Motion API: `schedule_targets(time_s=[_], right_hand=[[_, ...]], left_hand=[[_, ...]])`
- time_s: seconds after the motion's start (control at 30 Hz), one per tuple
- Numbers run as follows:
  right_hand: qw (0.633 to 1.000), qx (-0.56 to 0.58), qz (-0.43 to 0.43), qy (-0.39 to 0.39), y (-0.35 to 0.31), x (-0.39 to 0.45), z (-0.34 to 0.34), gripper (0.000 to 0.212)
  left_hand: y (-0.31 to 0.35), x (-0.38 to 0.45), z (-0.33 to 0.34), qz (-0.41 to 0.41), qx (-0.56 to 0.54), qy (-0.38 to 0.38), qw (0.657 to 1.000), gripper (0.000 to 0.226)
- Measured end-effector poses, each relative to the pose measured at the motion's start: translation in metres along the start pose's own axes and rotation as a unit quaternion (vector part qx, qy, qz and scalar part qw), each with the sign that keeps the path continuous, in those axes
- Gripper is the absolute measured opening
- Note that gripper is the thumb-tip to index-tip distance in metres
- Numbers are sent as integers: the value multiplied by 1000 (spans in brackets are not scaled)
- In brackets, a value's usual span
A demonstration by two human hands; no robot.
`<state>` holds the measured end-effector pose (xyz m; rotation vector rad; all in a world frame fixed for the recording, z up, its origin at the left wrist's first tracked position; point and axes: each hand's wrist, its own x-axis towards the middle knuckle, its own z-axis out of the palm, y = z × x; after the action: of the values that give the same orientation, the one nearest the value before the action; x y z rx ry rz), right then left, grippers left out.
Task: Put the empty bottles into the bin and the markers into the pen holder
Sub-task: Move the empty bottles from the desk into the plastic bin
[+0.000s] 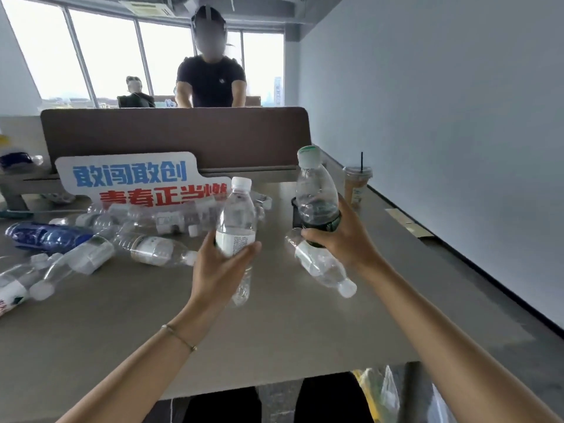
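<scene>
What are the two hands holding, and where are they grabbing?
Each holds an empty bottle upright by its lower body: the left hand a white-labelled bottle, the right hand a green-labelled bottle.

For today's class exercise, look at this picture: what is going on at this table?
A person is clearing empty bottles. The left hand holds a clear bottle with a white cap upright, and the right hand holds a bottle with a dark green label. More bottles lie scattered across the table. A plastic bag shows below the table's near edge.
</scene>
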<state>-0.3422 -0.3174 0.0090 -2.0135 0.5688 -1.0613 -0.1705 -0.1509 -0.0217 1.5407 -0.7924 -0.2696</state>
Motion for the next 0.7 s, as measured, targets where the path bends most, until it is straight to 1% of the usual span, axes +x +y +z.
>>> schedule_targets(time_s=[0.1, 0.27, 0.4, 0.53, 0.63, 0.7], right_hand=[[999, 30, 22, 35, -2, -25, -43, 44], [988, 38, 61, 137, 3, -69, -115, 36], [972, 42, 85, 216, 12, -108, -171, 48], [956, 3, 111, 271, 23, -150, -224, 50], [940, -12, 146, 307, 35, -185, -261, 52], [929, -14, 170, 329, 45, -209, -282, 43]], left_hand=[[16, -12, 44, 10, -32, -53, 998, 30], [40, -37, 125, 20, -76, -134, 988, 27], [62, -69, 194, 28, -108, -205, 972, 28], [84, -106, 259, 17, -168, -292, 942, 37], [99, -140, 303, 11, -187, -354, 916, 39], [103, -166, 331, 3, -189, -392, 900, 37]])
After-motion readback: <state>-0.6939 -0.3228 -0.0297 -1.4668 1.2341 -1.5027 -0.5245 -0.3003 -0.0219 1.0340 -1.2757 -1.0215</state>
